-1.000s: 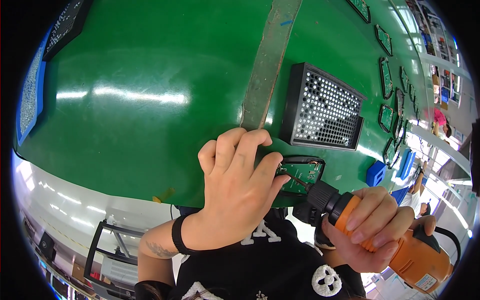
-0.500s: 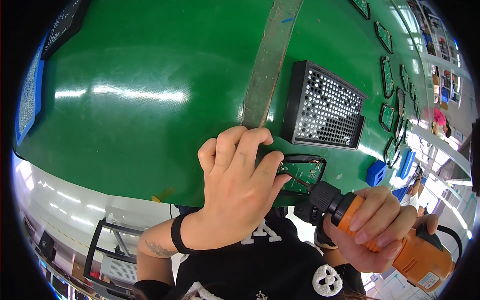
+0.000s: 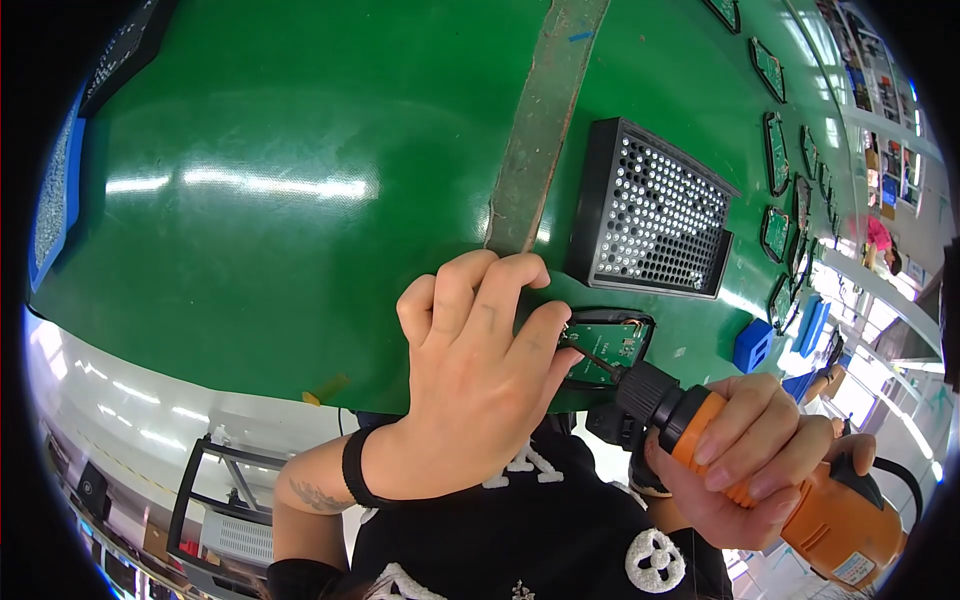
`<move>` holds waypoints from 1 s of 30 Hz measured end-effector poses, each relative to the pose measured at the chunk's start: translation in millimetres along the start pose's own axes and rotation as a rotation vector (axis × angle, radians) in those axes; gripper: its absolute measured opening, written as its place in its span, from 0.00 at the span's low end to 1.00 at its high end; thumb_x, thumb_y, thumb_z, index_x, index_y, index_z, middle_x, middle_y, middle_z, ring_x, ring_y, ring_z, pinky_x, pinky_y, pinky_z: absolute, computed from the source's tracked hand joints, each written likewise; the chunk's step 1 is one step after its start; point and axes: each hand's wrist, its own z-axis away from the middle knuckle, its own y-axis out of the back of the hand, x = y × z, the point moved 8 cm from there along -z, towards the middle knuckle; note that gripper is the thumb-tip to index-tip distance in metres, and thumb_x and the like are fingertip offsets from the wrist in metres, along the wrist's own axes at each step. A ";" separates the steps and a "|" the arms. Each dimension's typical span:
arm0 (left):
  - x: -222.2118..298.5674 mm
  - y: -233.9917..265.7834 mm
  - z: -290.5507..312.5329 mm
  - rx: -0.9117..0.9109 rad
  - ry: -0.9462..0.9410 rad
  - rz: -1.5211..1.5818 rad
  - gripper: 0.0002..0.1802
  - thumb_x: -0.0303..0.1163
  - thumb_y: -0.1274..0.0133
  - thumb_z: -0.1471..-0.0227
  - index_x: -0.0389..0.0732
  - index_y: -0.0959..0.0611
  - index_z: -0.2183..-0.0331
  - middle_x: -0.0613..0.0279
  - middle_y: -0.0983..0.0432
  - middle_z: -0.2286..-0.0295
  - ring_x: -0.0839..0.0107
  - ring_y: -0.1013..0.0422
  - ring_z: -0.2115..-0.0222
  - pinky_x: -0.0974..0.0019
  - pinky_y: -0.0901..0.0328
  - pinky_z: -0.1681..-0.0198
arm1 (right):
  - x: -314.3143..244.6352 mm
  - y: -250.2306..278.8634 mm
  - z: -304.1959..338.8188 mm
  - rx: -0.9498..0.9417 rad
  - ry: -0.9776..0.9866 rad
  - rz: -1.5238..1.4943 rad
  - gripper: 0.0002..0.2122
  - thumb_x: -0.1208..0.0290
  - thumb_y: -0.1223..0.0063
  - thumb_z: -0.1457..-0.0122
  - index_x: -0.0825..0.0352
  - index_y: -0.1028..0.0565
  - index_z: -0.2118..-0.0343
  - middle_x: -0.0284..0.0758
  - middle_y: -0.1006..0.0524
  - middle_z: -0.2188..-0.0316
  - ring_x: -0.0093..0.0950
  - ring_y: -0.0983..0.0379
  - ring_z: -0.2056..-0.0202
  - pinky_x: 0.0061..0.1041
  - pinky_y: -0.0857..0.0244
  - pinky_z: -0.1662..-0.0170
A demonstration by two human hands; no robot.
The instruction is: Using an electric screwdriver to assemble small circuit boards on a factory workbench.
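Note:
My right hand (image 3: 745,455) is wrapped round an orange and black electric screwdriver (image 3: 845,525). Its thin bit points left and reaches the near left part of a green circuit board (image 3: 612,343) in a black casing (image 3: 651,328). Curled over the casing's left end, my left hand (image 3: 470,370) keeps its thumb and forefinger closed beside the bit's tip. The hand covers that end of the casing. Whether a screw sits under the tip is hidden by the fingers.
Just beyond the board stands a black screw tray (image 3: 592,210) with rows of silver screws. Several boards in casings (image 3: 777,150) lie at the far right, near a blue bin (image 3: 752,346). A worn strip (image 3: 540,130) crosses the green table (image 3: 300,270). A blue tray (image 3: 68,190) is at the left edge.
Almost nothing differs. Both hands, the screwdriver and the board keep their places, with the whole view shifted very slightly.

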 end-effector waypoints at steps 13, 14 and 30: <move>-1.3 -1.5 -1.0 0.001 0.002 0.008 0.20 0.29 0.35 0.78 0.43 0.21 0.73 0.64 0.34 0.64 0.61 0.40 0.61 0.59 0.52 0.58 | -0.9 0.9 -1.6 -0.020 0.053 0.009 0.20 0.74 0.53 0.47 0.69 0.44 0.52 0.27 0.36 0.81 0.17 0.39 0.86 0.16 0.39 0.80; -1.4 -1.5 -1.0 0.001 0.001 0.008 0.20 0.29 0.35 0.77 0.43 0.21 0.73 0.64 0.34 0.64 0.61 0.40 0.61 0.59 0.52 0.58 | -0.7 0.7 -1.7 -0.026 0.050 0.009 0.20 0.74 0.53 0.47 0.69 0.44 0.52 0.27 0.36 0.81 0.17 0.39 0.86 0.16 0.39 0.80; -1.7 -5.2 -3.7 -0.033 0.019 0.018 0.20 0.28 0.35 0.76 0.43 0.22 0.72 0.62 0.35 0.62 0.58 0.40 0.60 0.58 0.52 0.58 | -1.4 2.1 -0.4 0.036 0.122 0.037 0.20 0.74 0.52 0.48 0.70 0.42 0.53 0.27 0.35 0.81 0.15 0.39 0.87 0.15 0.40 0.81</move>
